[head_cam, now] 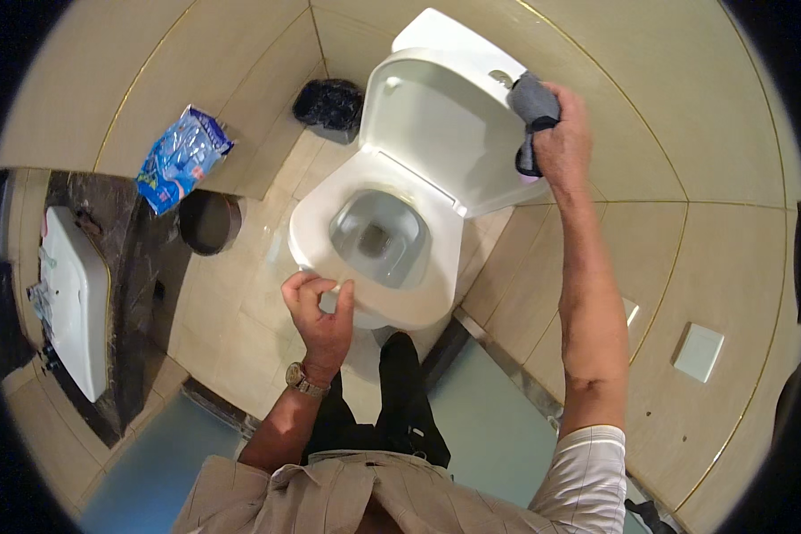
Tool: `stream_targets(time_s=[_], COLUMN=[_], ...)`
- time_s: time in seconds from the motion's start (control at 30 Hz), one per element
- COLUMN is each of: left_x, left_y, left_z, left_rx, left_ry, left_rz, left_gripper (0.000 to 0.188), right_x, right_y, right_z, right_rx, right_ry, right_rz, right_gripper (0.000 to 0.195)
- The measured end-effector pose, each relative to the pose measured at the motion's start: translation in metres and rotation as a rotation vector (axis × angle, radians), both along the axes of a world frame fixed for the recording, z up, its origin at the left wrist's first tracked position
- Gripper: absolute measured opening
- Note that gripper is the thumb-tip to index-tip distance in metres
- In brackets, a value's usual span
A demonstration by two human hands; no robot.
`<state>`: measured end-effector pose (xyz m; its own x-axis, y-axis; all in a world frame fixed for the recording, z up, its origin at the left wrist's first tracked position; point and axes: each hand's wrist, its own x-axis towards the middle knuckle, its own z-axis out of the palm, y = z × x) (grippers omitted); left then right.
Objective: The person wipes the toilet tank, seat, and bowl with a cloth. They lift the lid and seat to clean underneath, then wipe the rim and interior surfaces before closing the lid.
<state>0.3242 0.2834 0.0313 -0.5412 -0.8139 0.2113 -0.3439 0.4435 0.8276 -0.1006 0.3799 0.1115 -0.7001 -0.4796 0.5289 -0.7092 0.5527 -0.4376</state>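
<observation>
A white toilet stands before me with its lid [447, 113] raised and its seat [320, 213] down. My right hand [564, 140] grips a grey cloth with dark edging [535, 103] beside the lid's upper right edge, close to the flush button [500, 78] on the cistern [440, 33]. At the front left rim of the seat is my left hand [320, 310], fingers curled and thumb apart, with a watch on the wrist. Whether its fingertips touch the seat I cannot tell. Water shows at the bottom of the bowl [384, 233].
A bin with a black liner [330, 107] stands left of the cistern. Further left are a blue plastic package [183, 160], a dark round bin [210, 223] and a white washbasin [77, 300]. Tiled walls enclose the toilet; a white wall plate [699, 352] is at right.
</observation>
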Motion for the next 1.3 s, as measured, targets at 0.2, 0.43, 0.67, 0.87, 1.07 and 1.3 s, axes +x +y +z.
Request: stream_targets(time_s=[0.2, 0.43, 0.67, 0.87, 1.07, 1.3], left_x=[0.068, 0.109, 0.124, 0.132, 0.109, 0.120], left_y=[0.017, 0.011, 0.003, -0.009, 0.003, -0.013], left_z=[-0.081, -0.195, -0.297, -0.334, -0.321, -0.313], left_rx=[0.509, 0.823, 0.666, 0.593, 0.654, 0.136], left_ry=[0.012, -0.117, -0.374, -0.433, -0.505, -0.617], left_rz=[0.296, 0.533, 0.490, 0.506, 0.467, 0.206], left_gripper=[0.038, 0.042, 0.054, 0.058, 0.056, 0.060], right_x=[-0.011, -0.005, -0.020, -0.022, -0.030, -0.016], right_y=[0.016, 0.018, 0.025, 0.021, 0.033, 0.025], right_z=[-0.011, -0.007, -0.013, -0.012, -0.011, -0.015], right_rx=[0.034, 0.064, 0.042, 0.026, 0.043, -0.002], right_ry=[0.027, 0.041, -0.035, -0.072, -0.027, 0.034], right_rz=[-0.002, -0.035, -0.019, -0.049, -0.026, -0.063], right_gripper=[0.046, 0.042, 0.041, 0.035, 0.033, 0.034])
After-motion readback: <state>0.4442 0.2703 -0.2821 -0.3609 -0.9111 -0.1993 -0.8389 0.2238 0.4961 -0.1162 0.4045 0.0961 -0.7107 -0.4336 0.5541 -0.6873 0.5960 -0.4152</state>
